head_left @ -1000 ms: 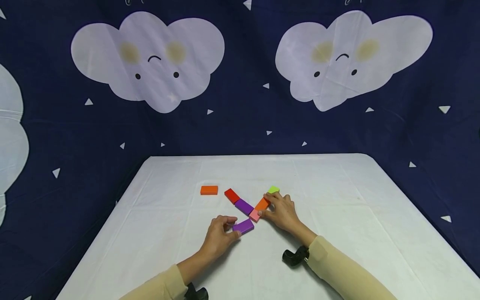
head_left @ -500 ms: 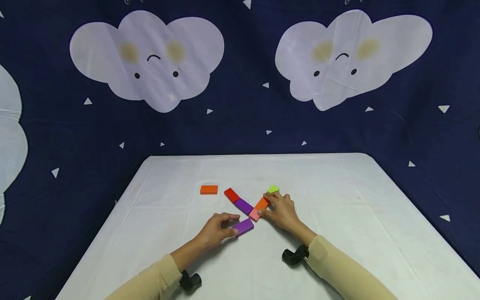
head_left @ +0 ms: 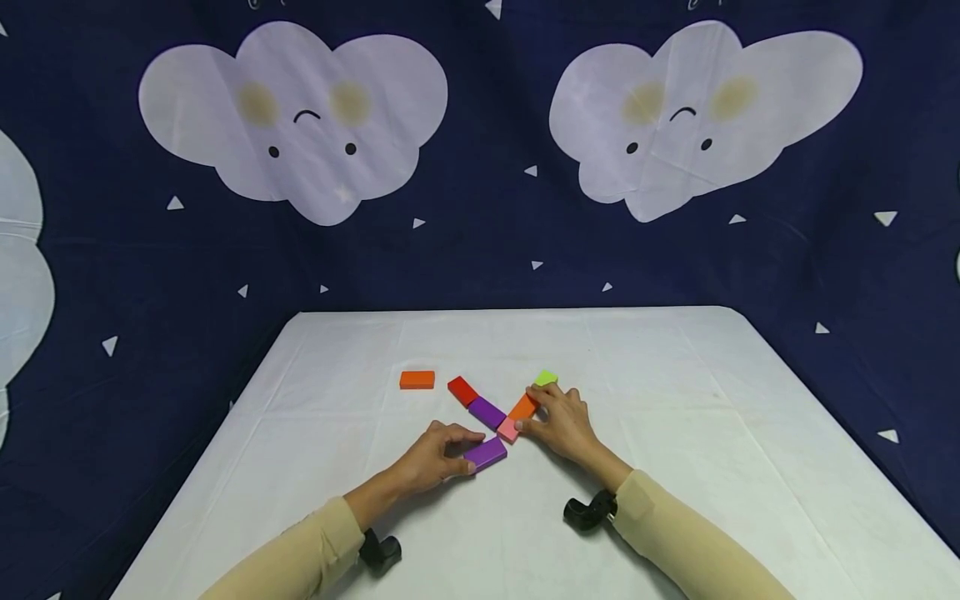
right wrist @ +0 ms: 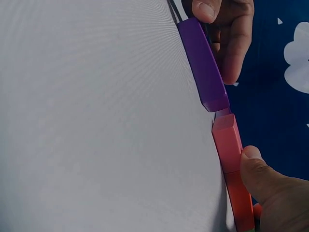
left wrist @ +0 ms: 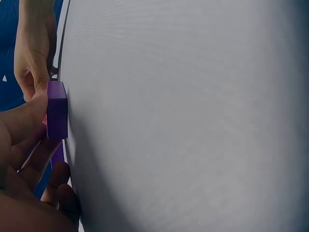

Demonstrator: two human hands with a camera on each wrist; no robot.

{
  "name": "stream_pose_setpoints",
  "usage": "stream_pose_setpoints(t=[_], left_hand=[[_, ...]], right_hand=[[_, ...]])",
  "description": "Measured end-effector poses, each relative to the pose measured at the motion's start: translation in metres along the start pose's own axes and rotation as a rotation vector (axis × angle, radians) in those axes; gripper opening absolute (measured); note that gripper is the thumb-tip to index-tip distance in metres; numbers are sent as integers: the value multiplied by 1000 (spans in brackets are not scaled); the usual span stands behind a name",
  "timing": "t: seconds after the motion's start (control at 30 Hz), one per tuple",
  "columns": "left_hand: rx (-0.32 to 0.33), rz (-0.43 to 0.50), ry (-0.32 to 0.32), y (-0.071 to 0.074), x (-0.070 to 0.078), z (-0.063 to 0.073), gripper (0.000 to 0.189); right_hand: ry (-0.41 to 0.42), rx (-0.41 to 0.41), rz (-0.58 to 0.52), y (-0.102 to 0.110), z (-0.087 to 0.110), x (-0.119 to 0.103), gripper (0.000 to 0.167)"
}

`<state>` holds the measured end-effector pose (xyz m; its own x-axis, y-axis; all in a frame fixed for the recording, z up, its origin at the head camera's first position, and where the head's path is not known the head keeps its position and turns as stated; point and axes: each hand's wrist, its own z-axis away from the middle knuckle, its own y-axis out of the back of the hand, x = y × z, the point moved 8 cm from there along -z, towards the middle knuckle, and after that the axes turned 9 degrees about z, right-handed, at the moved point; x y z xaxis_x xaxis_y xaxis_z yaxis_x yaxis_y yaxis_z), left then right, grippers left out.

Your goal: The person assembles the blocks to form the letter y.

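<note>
In the head view my left hand (head_left: 429, 460) holds a purple block (head_left: 486, 454) at its left end, thumb on the near side and fingers on the far side. The block's right end lies close by a pink block (head_left: 507, 431); a narrow gap shows in the right wrist view. My right hand (head_left: 564, 427) spans the pink block and an orange block (head_left: 521, 407) joined end to end, its thumb against the pink one (right wrist: 227, 145). A lime block (head_left: 546, 377) follows at the far end, partly hidden by the fingers.
From the pink block a second purple block (head_left: 487, 412) and a red block (head_left: 462, 390) run off to the far left, making a V. One orange block (head_left: 417, 380) lies apart at the left. All rest on a white-covered table (head_left: 645, 358) before a dark blue cloud-patterned cloth (head_left: 495, 108).
My left hand has turned slightly, its wrist moving left and up, and its index finger now reaches farther along the purple block's far side. The right hand and the blocks stay put.
</note>
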<state>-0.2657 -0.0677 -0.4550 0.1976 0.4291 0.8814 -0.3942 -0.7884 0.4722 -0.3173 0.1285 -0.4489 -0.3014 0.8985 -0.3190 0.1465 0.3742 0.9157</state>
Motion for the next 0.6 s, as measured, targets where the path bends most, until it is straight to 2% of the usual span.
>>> stream_pose_setpoints(t=[0.33,0.6], left_hand=[[33,-36,0,-3,0,2,40],[153,-31,-43,-4,5,10,36]], right_hand=[[-2,-1,-9,-2,1,1,64],[3,9,-7,-1,0,0,64]])
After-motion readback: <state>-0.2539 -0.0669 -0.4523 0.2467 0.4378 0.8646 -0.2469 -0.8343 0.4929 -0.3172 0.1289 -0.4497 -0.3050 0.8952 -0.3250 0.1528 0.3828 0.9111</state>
